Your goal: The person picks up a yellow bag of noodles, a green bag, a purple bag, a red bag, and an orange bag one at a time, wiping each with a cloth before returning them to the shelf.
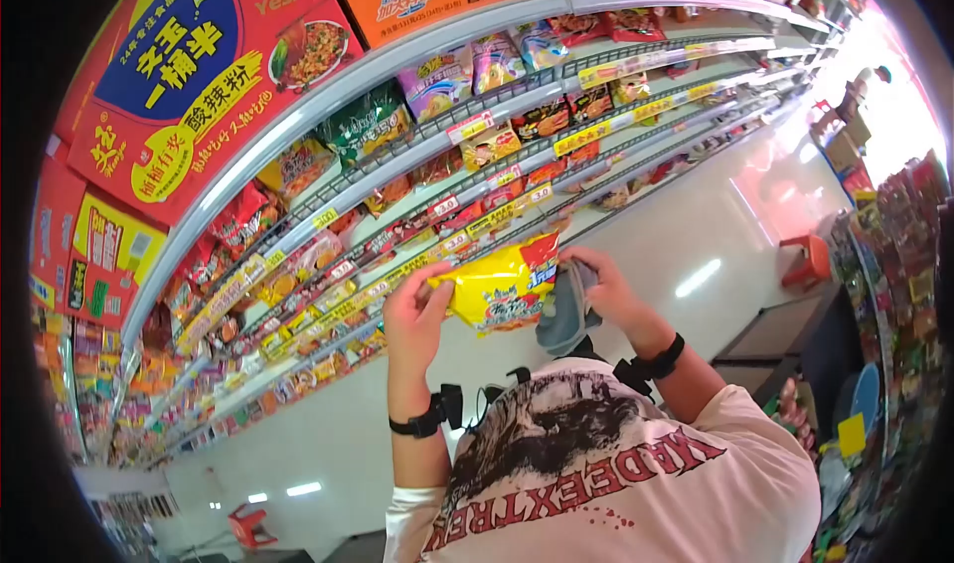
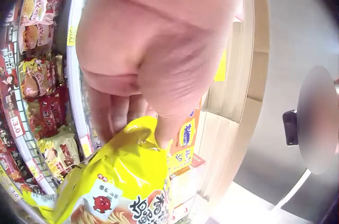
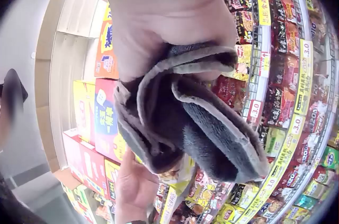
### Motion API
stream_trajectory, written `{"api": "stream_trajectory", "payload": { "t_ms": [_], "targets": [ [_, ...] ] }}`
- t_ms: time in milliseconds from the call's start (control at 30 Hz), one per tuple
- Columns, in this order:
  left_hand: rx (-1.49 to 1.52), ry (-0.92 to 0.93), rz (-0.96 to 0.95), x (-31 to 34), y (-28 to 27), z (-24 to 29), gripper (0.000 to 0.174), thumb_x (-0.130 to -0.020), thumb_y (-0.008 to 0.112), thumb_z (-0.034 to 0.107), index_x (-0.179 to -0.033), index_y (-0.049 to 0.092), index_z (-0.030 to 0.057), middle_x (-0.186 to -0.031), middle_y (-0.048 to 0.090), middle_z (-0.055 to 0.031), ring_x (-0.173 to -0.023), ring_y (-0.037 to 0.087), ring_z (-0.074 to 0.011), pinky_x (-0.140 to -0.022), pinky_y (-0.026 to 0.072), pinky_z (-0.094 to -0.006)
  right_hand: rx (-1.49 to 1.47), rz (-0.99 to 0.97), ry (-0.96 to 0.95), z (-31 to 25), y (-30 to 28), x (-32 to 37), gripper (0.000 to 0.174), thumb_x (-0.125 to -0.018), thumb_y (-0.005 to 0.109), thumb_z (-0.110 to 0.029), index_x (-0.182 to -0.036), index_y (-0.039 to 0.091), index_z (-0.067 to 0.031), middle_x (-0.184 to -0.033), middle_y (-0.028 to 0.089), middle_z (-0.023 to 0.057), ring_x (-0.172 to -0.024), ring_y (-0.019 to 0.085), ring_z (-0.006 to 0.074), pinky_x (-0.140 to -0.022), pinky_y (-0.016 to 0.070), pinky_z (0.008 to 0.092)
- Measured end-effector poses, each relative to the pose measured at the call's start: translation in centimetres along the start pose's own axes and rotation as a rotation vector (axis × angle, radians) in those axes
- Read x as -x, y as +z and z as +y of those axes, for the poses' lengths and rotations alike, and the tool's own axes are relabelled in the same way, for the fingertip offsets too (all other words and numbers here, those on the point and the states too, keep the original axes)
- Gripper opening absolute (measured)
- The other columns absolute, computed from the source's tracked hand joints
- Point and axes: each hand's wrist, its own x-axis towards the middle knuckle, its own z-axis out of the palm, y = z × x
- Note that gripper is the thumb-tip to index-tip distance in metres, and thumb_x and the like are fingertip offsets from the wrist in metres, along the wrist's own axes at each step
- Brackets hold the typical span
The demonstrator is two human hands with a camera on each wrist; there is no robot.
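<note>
My left hand (image 1: 413, 310) pinches one end of a yellow instant noodle packet (image 1: 492, 290), its thumb on the near face. In the left wrist view the same packet (image 2: 124, 163) hangs from the thumb and fingers, showing noodles printed on its front. My right hand (image 1: 608, 287) grips a folded grey cloth (image 1: 566, 315) at the packet's other end. Up close in the right wrist view, the cloth (image 3: 220, 128) bunches in loose folds below the palm and hides most of the packet. The fingertips of the right hand (image 3: 169, 28) are largely covered by it.
Wire-fronted shelves (image 1: 437, 156) packed with noodle packets run along the front, with price strips. Large red cartons (image 1: 199, 76) stand on top. A red stool (image 1: 803, 262) is on the floor at right, another red stool (image 1: 252, 525) at lower left. More stocked shelves line the right.
</note>
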Motion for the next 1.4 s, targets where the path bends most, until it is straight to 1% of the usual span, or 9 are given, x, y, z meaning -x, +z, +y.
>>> {"api": "stream_trajectory", "payload": {
  "t_ms": [300,467,667,733,833,933,1067,1167,1400],
  "targets": [
    [-0.017,-0.078,0.219,-5.5,15.0,4.4,0.014,-0.095,0.074,0.006,-0.109,0.071,0.0015,-0.065,0.049,0.0078,-0.062,0.039,-0.0002,-0.056,0.0319,-0.0202,0.151,0.075,0.048,-2.5,-13.3,-1.4,0.048,-0.071,0.057,0.011,-0.117,0.064,0.0001,-0.101,0.068,0.0077,-0.098,0.063,0.013,-0.091,0.0501,0.0289],
    [-0.094,-0.091,0.267,-6.4,18.9,4.9,0.016,-0.097,0.075,0.011,-0.109,0.073,0.0008,-0.071,0.066,0.0021,-0.066,0.057,-0.0026,-0.058,0.0431,-0.0209,0.201,0.029,0.074,-3.4,-18.0,-2.0,0.048,-0.07,0.055,0.012,-0.116,0.065,0.0008,-0.096,0.069,0.0059,-0.094,0.063,0.011,-0.087,0.0508,0.0271],
    [0.177,-0.101,0.182,-7.3,19.0,3.7,0.017,-0.1,0.072,0.014,-0.106,0.073,-0.0016,-0.088,0.074,-0.0045,-0.079,0.07,-0.0107,-0.066,0.0562,-0.0256,-0.114,0.094,0.048,-1.3,-20.8,-1.9,0.041,-0.078,0.056,0.01,-0.117,0.067,0.001,-0.105,0.071,0.0033,-0.097,0.065,0.0107,-0.088,0.0525,0.027],
    [0.28,-0.088,0.088,-7.5,18.7,3.2,0.022,-0.101,0.071,0.018,-0.112,0.071,-0.0014,-0.101,0.075,-0.0069,-0.089,0.071,-0.0121,-0.075,0.0591,-0.0287,-0.298,0.158,0.15,-1.5,-20.7,-1.7,0.04,-0.084,0.059,0.008,-0.124,0.066,0.0004,-0.108,0.072,0.0038,-0.1,0.066,0.0116,-0.091,0.0542,0.0289],
    [0.946,0.129,-0.2,-8.2,20.1,2.8,0.037,-0.104,0.069,0.026,-0.13,0.063,0.0007,-0.124,0.07,-0.0102,-0.114,0.068,-0.018,-0.095,0.0579,-0.0357,-0.545,0.175,0.225,0.4,-21.5,-1.5,0.043,-0.092,0.063,0.002,-0.135,0.06,-0.0009,-0.116,0.071,0.0051,-0.104,0.068,0.0133,-0.093,0.057,0.0318],
    [0.863,0.026,-0.292,-8.2,22.8,3.4,0.049,-0.108,0.061,0.033,-0.144,0.051,0.0026,-0.141,0.062,-0.011,-0.131,0.061,-0.0229,-0.108,0.0517,-0.0433,-0.689,0.134,0.314,0.3,-21.6,-1.9,0.049,-0.097,0.063,-0.004,-0.144,0.053,-0.002,-0.124,0.069,0.0068,-0.107,0.07,0.0156,-0.093,0.0588,0.0336],
    [1.062,-0.408,-0.146,-9.6,23.6,1.9,0.047,-0.113,0.046,0.033,-0.15,0.046,0.0035,-0.148,0.058,-0.0118,-0.133,0.06,-0.0264,-0.111,0.051,-0.0477,-0.618,0.103,0.348,0.0,-21.2,-3.3,0.043,-0.101,0.059,-0.013,-0.143,0.052,-0.0049,-0.127,0.067,0.0086,-0.109,0.07,0.0192,-0.091,0.0604,0.0365],
    [1.14,-0.412,-0.119,-10.5,22.9,1.9,0.048,-0.114,0.044,0.035,-0.149,0.046,0.0032,-0.148,0.058,-0.013,-0.132,0.061,-0.0262,-0.11,0.0519,-0.0469,-0.917,0.15,0.322,-3.4,-18.9,-4.3,0.037,-0.102,0.057,-0.02,-0.137,0.055,-0.0078,-0.123,0.068,0.0087,-0.106,0.071,0.0215,-0.091,0.061,0.0394],
    [0.811,-0.353,-0.076,-12.3,19.0,0.2,0.053,-0.113,0.041,0.046,-0.145,0.049,0.0036,-0.138,0.063,-0.0102,-0.123,0.064,-0.0235,-0.105,0.0524,-0.0418,-0.609,0.352,0.005,-5.7,-13.0,-6.8,0.056,-0.098,0.059,-0.02,-0.151,0.041,-0.009,-0.138,0.059,0.0129,-0.126,0.061,0.0274,-0.103,0.0542,0.0411]
  ]
}}
